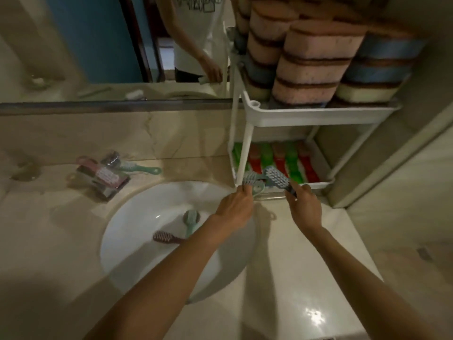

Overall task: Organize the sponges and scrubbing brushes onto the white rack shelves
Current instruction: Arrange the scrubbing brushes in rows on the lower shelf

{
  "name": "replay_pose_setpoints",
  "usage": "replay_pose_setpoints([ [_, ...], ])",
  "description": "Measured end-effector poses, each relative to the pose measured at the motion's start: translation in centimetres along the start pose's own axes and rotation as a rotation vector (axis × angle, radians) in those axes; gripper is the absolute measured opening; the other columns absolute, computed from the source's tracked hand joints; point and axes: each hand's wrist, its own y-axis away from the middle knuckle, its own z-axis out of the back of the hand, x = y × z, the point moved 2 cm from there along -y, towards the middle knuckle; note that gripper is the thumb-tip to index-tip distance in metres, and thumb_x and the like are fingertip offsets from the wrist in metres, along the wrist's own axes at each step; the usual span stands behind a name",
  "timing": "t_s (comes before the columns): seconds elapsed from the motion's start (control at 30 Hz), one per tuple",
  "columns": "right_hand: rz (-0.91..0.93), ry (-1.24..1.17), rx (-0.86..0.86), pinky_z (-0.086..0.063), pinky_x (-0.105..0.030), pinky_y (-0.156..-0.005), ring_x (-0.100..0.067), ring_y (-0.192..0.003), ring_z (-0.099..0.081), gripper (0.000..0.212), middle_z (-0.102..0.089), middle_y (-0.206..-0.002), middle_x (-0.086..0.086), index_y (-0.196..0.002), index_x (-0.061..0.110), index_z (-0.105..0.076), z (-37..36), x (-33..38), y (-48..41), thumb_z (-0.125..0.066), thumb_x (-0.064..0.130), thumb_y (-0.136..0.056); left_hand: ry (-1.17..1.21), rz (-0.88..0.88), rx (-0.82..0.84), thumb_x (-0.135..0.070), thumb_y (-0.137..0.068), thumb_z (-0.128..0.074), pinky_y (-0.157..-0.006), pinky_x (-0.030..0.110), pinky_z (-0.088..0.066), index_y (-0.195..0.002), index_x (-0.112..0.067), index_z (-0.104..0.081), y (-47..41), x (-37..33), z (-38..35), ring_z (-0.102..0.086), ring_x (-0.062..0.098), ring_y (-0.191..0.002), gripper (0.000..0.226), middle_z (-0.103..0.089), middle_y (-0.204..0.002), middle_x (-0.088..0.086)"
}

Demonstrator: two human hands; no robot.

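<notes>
Beige marble surface (306, 266) with a white sink (137, 217), white rack (306, 116) on the right, sponges (313, 69) stacked on its top shelf. Right hand (305, 209) fingers wrap the handle of a blue-grey brush (277, 177), long axis slanting up-left, head at the bottom shelf's front edge. Left hand (235, 209) fingers pinch a teal brush (250, 179) just beside it, head pointing at the rack.

Four loose brushes are showing. The left hand (235, 204) is holding a loop-handled brush (251, 179), the right hand (305, 207) a dark-handled brush (278, 179), and a green brush (191, 218) and a brown brush (163, 236) are lying in the sink (137, 212). Three green pieces (291, 157) and three red pieces (279, 155) are lining the rack's (306, 116) lower shelf. The sponges (313, 69) and the counter's (294, 266) left-edge pile (105, 176) are showing too blurred to count.
</notes>
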Motion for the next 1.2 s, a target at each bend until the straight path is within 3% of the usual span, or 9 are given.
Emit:
replay_pose_setpoints([
  [0.23, 0.071, 0.203, 0.169, -0.047, -0.04, -0.087, -0.037, -0.111, -0.054, 0.038, -0.054, -0.123, -0.021, -0.132, 0.02, -0.051, -0.1, -1.4, -7.4, -0.049, 0.026, -0.095, -0.054, -0.022, 0.13, -0.001, -0.094, -0.034, -0.086, 0.045, -0.044, -0.127, -0.001, -0.034, -4.6, -2.6, -0.8, -0.055, 0.037, -0.111, 0.033, -0.04, -0.135, 0.02],
  [0.33, 0.177, 0.267, 0.252, -0.047, -0.038, -0.088, -0.033, -0.11, -0.056, 0.035, -0.056, -0.122, -0.017, -0.13, 0.021, -0.052, -1.1, -0.1, -9.8, -0.044, 0.024, -0.096, -0.082, 0.028, 0.216, -0.005, -0.096, -0.033, -0.099, 0.047, -0.04, -0.138, 0.0, -0.024, -5.9, -1.9, -1.7, -0.046, 0.04, -0.125, 0.043, -0.018, -0.151, 0.024],
  [0.43, 0.29, 0.314, 0.271, -0.049, -0.033, -0.082, -0.029, -0.099, -0.063, 0.03, -0.065, -0.112, -0.013, -0.123, 0.019, -0.057, -2.3, 1.4, -11.3, -0.043, 0.018, -0.097, -0.075, 0.095, 0.257, -0.008, -0.097, -0.031, -0.102, 0.047, -0.039, -0.141, -0.002, -0.017, -6.8, -1.1, -2.5, -0.039, 0.041, -0.131, 0.047, -0.007, -0.154, 0.025],
  [0.6, 0.442, 0.321, 0.262, -0.047, -0.035, -0.085, -0.028, -0.105, -0.057, 0.031, -0.057, -0.121, -0.011, -0.126, 0.017, -0.05, -4.3, 3.6, -12.8, -0.036, 0.02, -0.099, -0.088, 0.132, 0.227, -0.005, -0.096, -0.031, -0.1, 0.046, -0.04, -0.14, 0.001, -0.02, -7.4, -0.5, -3.1, -0.038, 0.04, -0.132, 0.046, -0.01, -0.153, 0.027],
  [0.7, 0.475, 0.347, 0.29, -0.048, -0.036, -0.085, -0.028, -0.102, -0.058, 0.028, -0.06, -0.115, -0.012, -0.119, 0.013, -0.053, -5.2, 4.1, -13.0, -0.035, 0.02, -0.099, -0.076, 0.147, 0.207, -0.006, -0.096, -0.032, -0.1, 0.045, -0.041, -0.14, 0.0, -0.022, -7.5, -0.4, -3.0, -0.04, 0.04, -0.13, 0.045, -0.012, -0.153, 0.027],
  [0.83, 0.533, 0.31, 0.128, -0.055, -0.035, -0.075, -0.027, -0.083, -0.066, 0.012, -0.068, -0.093, -0.013, -0.094, 0.008, -0.066, -5.4, 4.1, -13.2, -0.057, 0.015, -0.09, -0.086, 0.146, 0.202, -0.007, -0.096, -0.032, -0.098, 0.045, -0.042, -0.14, 0.0, -0.021, -7.4, -0.4, -3.0, -0.042, 0.04, -0.128, 0.046, -0.011, -0.154, 0.025],
  [0.97, 0.45, 0.274, 0.381, -0.051, -0.038, -0.086, -0.029, -0.105, -0.058, 0.028, -0.06, -0.118, -0.013, -0.114, 0.012, -0.063, -6.4, 3.7, -13.4, -0.045, 0.013, -0.093, -0.083, 0.149, 0.194, -0.003, -0.096, -0.031, -0.1, 0.044, -0.041, -0.139, 0.001, -0.022, -7.6, -0.6, -3.0, -0.041, 0.041, -0.129, 0.045, -0.013, -0.152, 0.027],
  [1.2, 0.404, 0.042, 0.399, -0.05, -0.038, -0.091, -0.033, -0.106, -0.06, 0.031, -0.059, -0.125, -0.018, -0.116, 0.011, -0.065, -5.9, 3.0, -13.0, -0.052, 0.007, -0.089, -0.037, 0.15, 0.224, -0.004, -0.096, -0.031, -0.097, 0.044, -0.041, -0.14, 0.002, -0.021, -7.6, -0.4, -2.5, -0.044, 0.04, -0.125, 0.046, -0.008, -0.154, 0.025],
])
